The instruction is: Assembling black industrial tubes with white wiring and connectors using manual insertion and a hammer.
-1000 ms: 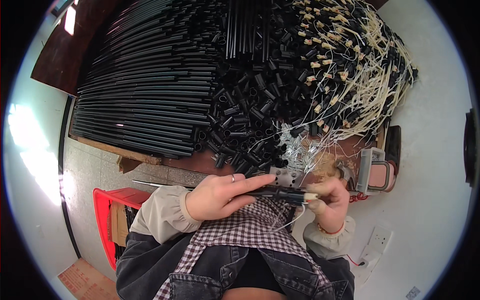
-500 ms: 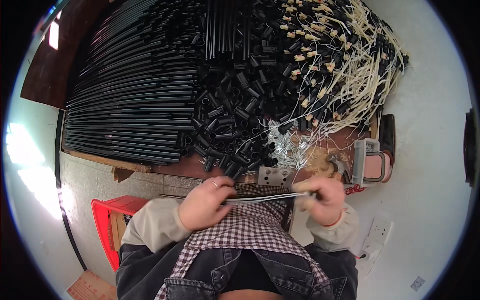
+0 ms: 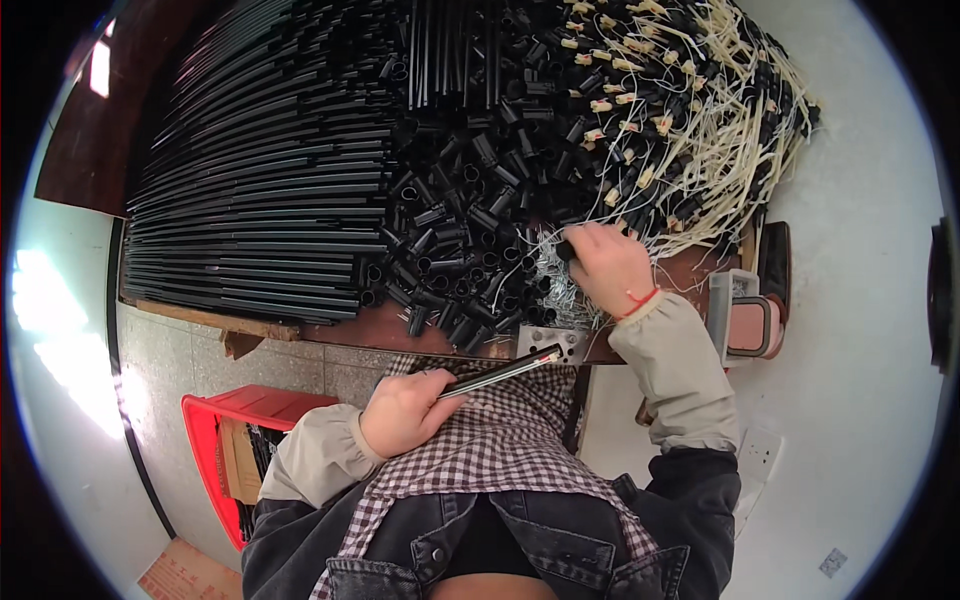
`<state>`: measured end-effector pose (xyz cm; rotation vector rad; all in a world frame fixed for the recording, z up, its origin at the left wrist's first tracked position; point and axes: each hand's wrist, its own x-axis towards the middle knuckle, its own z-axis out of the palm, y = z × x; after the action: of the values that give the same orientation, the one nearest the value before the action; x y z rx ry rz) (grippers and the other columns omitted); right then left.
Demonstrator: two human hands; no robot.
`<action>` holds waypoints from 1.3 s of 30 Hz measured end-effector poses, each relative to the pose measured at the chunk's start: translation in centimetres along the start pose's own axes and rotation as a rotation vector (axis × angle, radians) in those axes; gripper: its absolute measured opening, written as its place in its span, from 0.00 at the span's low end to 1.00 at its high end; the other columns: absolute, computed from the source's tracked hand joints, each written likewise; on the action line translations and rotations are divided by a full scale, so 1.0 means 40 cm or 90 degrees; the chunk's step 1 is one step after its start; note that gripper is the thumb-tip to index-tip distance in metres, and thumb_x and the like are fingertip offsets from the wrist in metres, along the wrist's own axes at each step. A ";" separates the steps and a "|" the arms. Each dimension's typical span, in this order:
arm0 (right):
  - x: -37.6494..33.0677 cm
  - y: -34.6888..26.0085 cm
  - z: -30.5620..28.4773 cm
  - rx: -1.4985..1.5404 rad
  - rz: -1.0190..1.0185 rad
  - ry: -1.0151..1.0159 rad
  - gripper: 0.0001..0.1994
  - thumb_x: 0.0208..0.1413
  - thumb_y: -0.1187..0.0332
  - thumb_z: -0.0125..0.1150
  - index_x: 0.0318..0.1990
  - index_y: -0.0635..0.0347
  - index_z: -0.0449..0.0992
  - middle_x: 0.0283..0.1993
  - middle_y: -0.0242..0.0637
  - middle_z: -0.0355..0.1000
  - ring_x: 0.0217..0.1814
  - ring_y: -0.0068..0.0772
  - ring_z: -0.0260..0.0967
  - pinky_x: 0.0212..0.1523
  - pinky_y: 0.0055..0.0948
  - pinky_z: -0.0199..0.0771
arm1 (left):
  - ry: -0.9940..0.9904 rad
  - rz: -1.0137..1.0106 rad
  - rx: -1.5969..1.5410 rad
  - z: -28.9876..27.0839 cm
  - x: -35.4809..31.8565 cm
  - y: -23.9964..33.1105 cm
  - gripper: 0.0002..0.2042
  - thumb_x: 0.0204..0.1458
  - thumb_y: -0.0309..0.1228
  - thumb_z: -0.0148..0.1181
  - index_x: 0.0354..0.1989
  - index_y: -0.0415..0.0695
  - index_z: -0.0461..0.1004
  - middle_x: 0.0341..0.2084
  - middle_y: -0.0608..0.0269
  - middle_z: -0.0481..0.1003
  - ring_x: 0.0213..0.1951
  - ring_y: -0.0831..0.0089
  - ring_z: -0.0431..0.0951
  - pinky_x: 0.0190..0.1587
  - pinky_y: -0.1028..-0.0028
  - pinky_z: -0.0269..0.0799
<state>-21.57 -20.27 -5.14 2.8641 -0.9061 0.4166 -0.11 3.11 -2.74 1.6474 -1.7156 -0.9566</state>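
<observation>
Your left hand [image 3: 405, 412] is closed around a black tube [image 3: 495, 378], which slants above your lap; your fist hides its lower end. Its upper end overlaps the metal block [image 3: 535, 342] in view, and the small pale-and-red bit there is hard to make out. Your right hand [image 3: 612, 270] covers part of the silver pins [image 3: 553, 292]; a dark piece [image 3: 566, 250] shows at its fingertips, but whether they grip it, I cannot tell.

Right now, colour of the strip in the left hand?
The strip is black, with a pale line along it; head view.
</observation>
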 end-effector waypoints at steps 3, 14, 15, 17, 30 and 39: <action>-0.031 -0.059 -0.120 0.451 0.251 -0.012 0.14 0.41 0.77 0.60 0.38 0.56 0.69 0.31 0.32 0.71 0.26 0.26 0.68 0.27 0.23 0.68 | 0.035 0.003 0.010 -0.003 0.002 -0.005 0.10 0.50 0.34 0.58 0.29 0.39 0.70 0.19 0.59 0.73 0.18 0.61 0.72 0.23 0.71 0.67; -0.147 -0.204 -0.199 0.834 0.210 0.192 0.09 0.55 0.66 0.56 0.29 0.62 0.69 0.29 0.38 0.69 0.20 0.23 0.55 0.23 0.19 0.57 | -0.217 0.053 -0.020 -0.006 0.061 0.051 0.12 0.53 0.36 0.55 0.27 0.40 0.70 0.17 0.55 0.73 0.18 0.56 0.72 0.23 0.68 0.67; -0.143 -0.207 -0.202 0.790 0.224 0.187 0.10 0.55 0.66 0.56 0.27 0.62 0.69 0.27 0.36 0.68 0.19 0.24 0.55 0.23 0.20 0.58 | -0.248 0.047 -0.067 -0.007 0.065 0.042 0.11 0.54 0.35 0.55 0.27 0.39 0.70 0.17 0.55 0.73 0.18 0.57 0.72 0.23 0.68 0.67; -0.133 -0.215 -0.208 0.705 0.250 0.176 0.12 0.54 0.65 0.58 0.23 0.61 0.70 0.21 0.32 0.66 0.17 0.25 0.55 0.22 0.20 0.58 | -0.306 0.034 -0.162 -0.007 0.070 0.023 0.10 0.54 0.33 0.55 0.27 0.39 0.69 0.17 0.55 0.73 0.17 0.57 0.71 0.23 0.68 0.67; -0.113 -0.060 -0.037 0.155 0.249 -0.002 0.12 0.53 0.62 0.56 0.40 0.59 0.74 0.31 0.33 0.69 0.30 0.28 0.64 0.34 0.25 0.64 | -0.049 -0.027 0.124 -0.002 0.041 0.016 0.08 0.53 0.34 0.53 0.28 0.41 0.70 0.17 0.58 0.72 0.17 0.58 0.71 0.21 0.67 0.66; -0.105 -0.065 -0.099 0.420 0.293 0.011 0.10 0.47 0.77 0.57 0.39 0.60 0.73 0.34 0.34 0.70 0.31 0.27 0.65 0.29 0.23 0.65 | 0.068 0.030 0.381 0.010 0.050 0.038 0.08 0.52 0.39 0.56 0.28 0.48 0.69 0.14 0.65 0.70 0.13 0.63 0.69 0.16 0.70 0.64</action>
<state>-24.26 -15.12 -2.64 3.1599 -1.7052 0.9361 -1.48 1.15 -1.89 1.9599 -2.0790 -0.3271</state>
